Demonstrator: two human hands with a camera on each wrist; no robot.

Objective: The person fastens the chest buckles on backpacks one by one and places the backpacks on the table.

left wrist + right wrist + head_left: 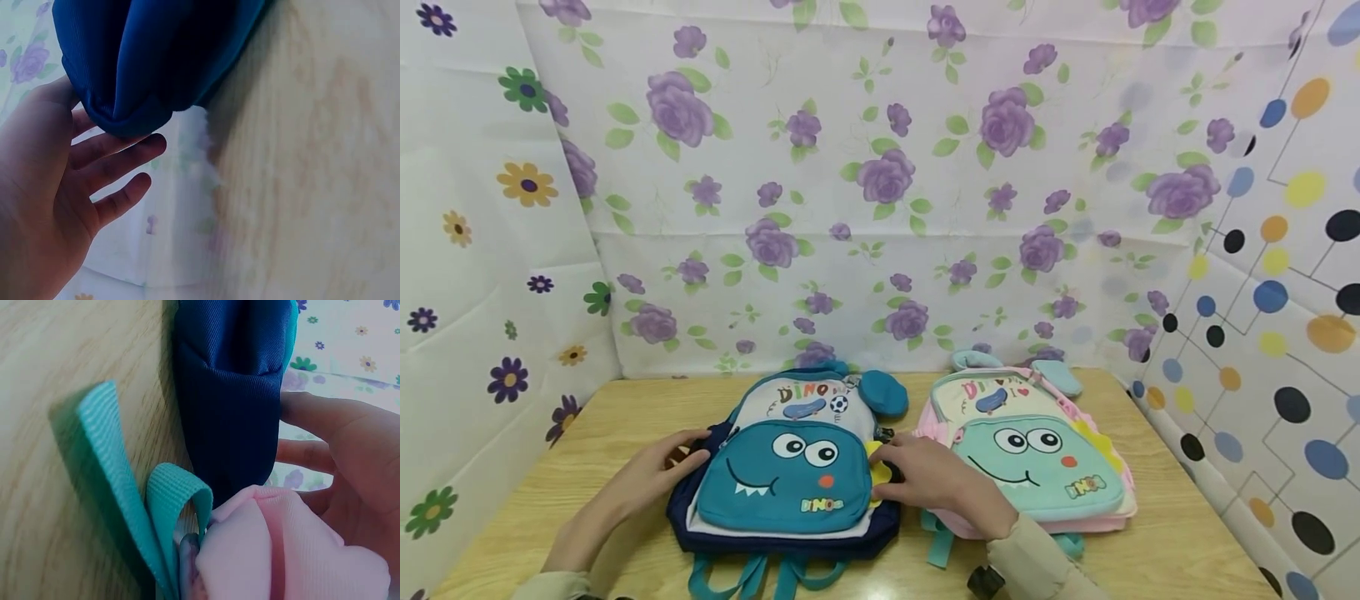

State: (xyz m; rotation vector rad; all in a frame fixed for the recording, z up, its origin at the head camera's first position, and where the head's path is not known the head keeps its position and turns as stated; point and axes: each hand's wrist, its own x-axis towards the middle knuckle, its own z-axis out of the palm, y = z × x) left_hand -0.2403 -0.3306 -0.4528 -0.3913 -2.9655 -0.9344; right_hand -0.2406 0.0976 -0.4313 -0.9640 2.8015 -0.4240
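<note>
A blue backpack with a dinosaur face lies front side up on the table, between both hands. My left hand is at its left side, with the fingertips at the navy edge. In the left wrist view, the fingers are spread and fairly straight beside the blue fabric. On the opposite side, my right hand touches the edge near the yellow spikes. Its fingers reach toward the navy side panel in the right wrist view; some fingertips are hidden.
A mint and pink dinosaur backpack lies just to the right, partly beneath the right forearm. Teal straps extend from the blue backpack toward the front. Flowered cloth hangs behind the wooden table, with patterned cloths at both sides.
</note>
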